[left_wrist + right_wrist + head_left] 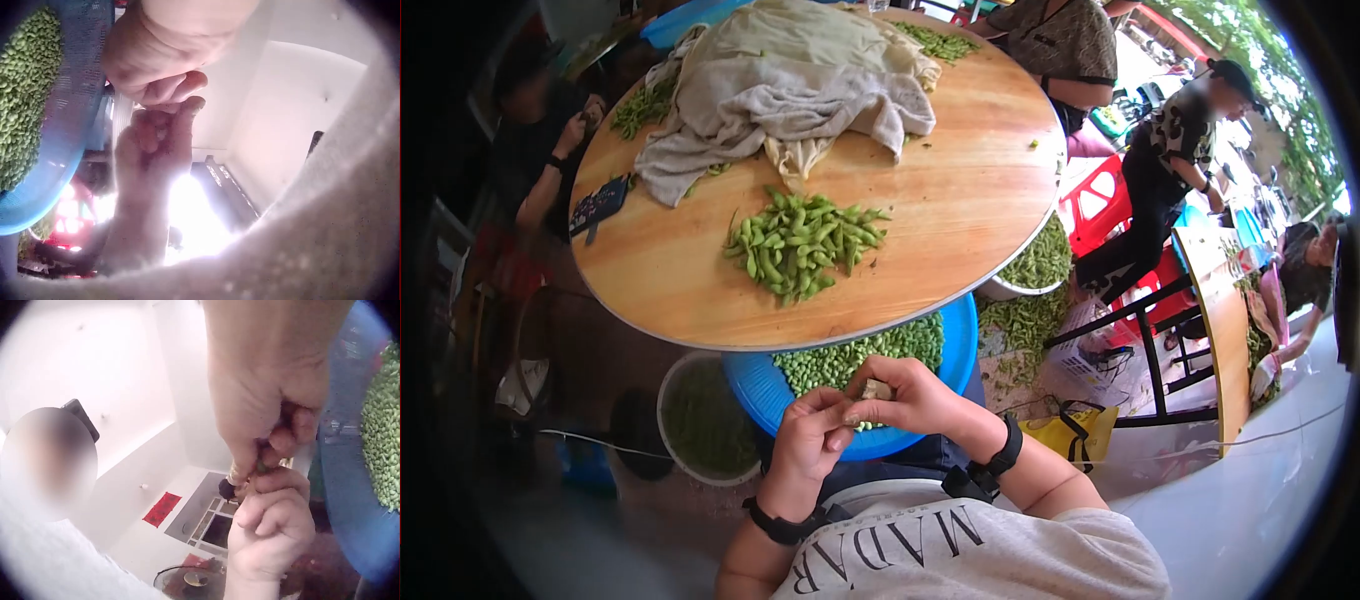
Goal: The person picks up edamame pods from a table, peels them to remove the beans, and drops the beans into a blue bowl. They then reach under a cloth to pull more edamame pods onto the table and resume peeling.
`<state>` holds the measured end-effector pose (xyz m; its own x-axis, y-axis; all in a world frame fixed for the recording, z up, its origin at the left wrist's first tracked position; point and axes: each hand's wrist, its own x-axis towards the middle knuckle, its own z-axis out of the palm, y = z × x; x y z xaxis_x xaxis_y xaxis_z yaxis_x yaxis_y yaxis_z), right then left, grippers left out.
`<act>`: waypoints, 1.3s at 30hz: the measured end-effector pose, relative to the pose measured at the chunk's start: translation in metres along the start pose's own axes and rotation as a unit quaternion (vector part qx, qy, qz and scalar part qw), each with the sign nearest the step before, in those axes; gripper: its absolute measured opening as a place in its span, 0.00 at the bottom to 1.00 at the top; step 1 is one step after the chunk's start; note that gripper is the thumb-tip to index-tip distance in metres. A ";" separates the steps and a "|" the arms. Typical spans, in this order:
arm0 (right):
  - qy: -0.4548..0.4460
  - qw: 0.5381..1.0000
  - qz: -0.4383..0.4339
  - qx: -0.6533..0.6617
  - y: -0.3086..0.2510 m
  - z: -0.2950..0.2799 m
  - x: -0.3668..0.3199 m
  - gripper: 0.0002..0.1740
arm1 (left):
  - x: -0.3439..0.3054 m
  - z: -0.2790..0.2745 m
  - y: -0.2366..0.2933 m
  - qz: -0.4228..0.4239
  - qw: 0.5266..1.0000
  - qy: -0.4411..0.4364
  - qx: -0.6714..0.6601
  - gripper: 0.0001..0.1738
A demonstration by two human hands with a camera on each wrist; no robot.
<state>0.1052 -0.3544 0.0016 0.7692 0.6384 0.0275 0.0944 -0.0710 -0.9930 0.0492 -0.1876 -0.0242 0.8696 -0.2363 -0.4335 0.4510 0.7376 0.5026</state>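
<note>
Above a blue basin (752,398) of shelled green beans (855,362), both hands meet at their fingertips. The left hand (808,436) (175,53) curls its fingers against the right hand (915,396) (269,387). Between them, in the right wrist view, a small green piece (262,466) is pinched, mostly hidden by the fingers. Something tan (877,390) shows at the right hand's fingers; whether it is a wrapping I cannot tell. On the round table (960,230) beyond lies a pile of green pods (800,245).
Cloths (790,90) cover a heap on the table, with loose pods (937,42) beside it. A metal-rimmed bucket (668,415) stands left of the basin, a pod-filled container (1040,262) to the right. A yellow bag (1080,432) and a standing person (1170,165) are farther right.
</note>
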 end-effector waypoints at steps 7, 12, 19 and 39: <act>-0.052 0.993 -0.065 -0.080 0.008 -0.014 0.006 0.13 | -0.009 -0.004 0.014 0.100 0.957 0.113 0.250 0.04; 0.046 0.966 -0.032 -0.251 -0.020 -0.055 0.035 0.17 | -0.028 -0.087 0.064 0.328 0.542 0.318 0.705 0.18; 0.199 0.922 0.037 -0.331 0.001 -0.072 0.116 0.12 | -0.025 -0.064 0.072 0.260 0.801 0.270 0.467 0.14; -0.010 0.967 0.145 0.210 -0.009 -0.028 0.015 0.25 | 0.011 0.040 0.020 0.312 0.820 0.066 0.475 0.06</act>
<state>0.1336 -0.3652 0.0142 0.7114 0.6538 -0.2579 -0.3928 0.0655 -0.9173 0.0761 -0.2012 0.0107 0.9896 0.1167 0.0836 -0.0654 -0.1524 0.9861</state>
